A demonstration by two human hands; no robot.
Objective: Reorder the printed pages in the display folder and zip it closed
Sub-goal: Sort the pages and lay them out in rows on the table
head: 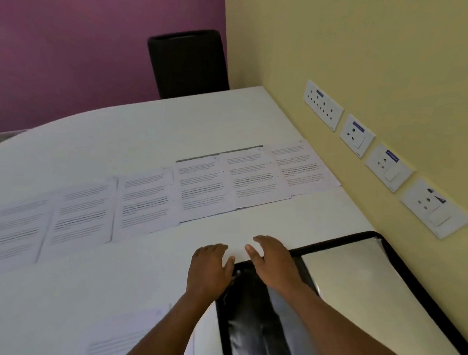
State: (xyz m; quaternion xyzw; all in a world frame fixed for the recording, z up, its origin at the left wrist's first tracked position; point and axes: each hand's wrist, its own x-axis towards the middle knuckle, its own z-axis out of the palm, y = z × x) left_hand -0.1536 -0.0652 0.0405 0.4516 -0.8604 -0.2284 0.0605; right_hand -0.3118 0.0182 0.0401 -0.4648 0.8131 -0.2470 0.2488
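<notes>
A black zip-edged display folder (pixel 343 289) lies open at the near right of the white table (pixel 149 125), its clear sleeves shining. Several printed pages (pixel 200 188) lie side by side in a row across the middle of the table. One more printed page (pixel 129 339) lies near the front edge. My left hand (pixel 210 270) hovers or rests at the folder's top left corner, fingers relaxed. My right hand (pixel 273 259) is over the folder's top edge, fingers straight and spread. Neither hand holds anything.
A black chair back (pixel 188 64) stands behind the table's far edge. The yellow wall on the right carries a row of white power sockets (pixel 376 154), close to the table's right edge. A purple wall is at the back.
</notes>
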